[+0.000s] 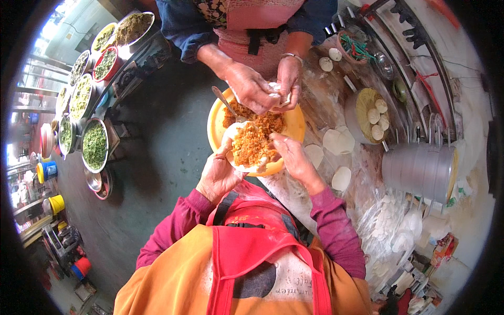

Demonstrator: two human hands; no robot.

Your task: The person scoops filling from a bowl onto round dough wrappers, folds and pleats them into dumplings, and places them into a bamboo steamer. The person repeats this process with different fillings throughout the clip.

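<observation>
My left hand (220,171) supports a round, white dough wrapper (232,159) from its left side. A large heap of orange-brown, crumbly filling (252,145) covers most of it. The fingertips of my right hand (295,159) are at the right edge of the filling; whether they pinch the dough is hidden. Beneath the wrapper is a yellow bowl (297,128) with more orange filling (271,123), and a metal spoon (223,99) leans in it. Across the bowl, another person's hands (252,88) press a white piece of dough (280,94) together.
Several flat dough wrappers (338,141) lie on the floury table (315,106) at right. Beyond them stand a round steamer (356,114) holding pale buns (378,118) and a metal cylinder (417,173). Several bowls of chopped greens (94,145) stand at left.
</observation>
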